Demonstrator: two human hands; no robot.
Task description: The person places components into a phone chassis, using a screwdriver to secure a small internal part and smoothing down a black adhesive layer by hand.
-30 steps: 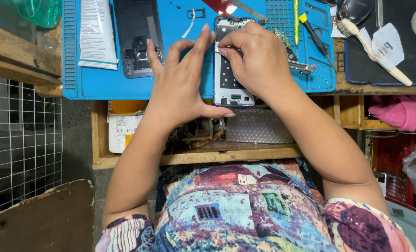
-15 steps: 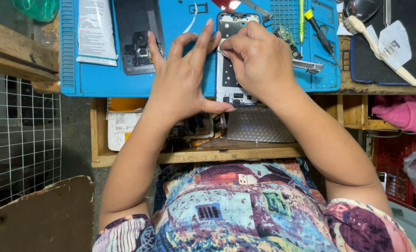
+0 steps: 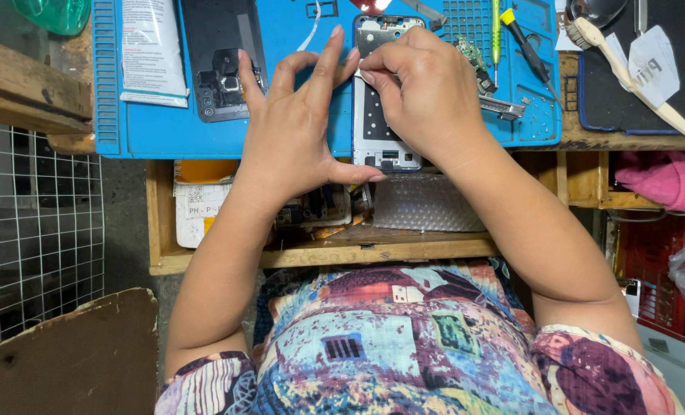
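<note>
Item: opened phone frame (image 3: 379, 127) — silvery, dark inner panel, upright on blue mat (image 3: 296, 131), tabletop at 12 o'clock.
Left hand (image 3: 300, 127): fingers spread, thumb bracing bottom edge.
Right hand (image 3: 427, 92): grip pinched at frame's upper part.

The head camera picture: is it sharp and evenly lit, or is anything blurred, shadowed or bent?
Head view: light is soft and even over the blue mat; the left hand and right hand on the opened phone look sharp, with no motion blur. The open drawer below sits in shadow. The floor grid at the left edge looks slightly bowed, hinting at wide-lens distortion. No strong glare shows.
</note>
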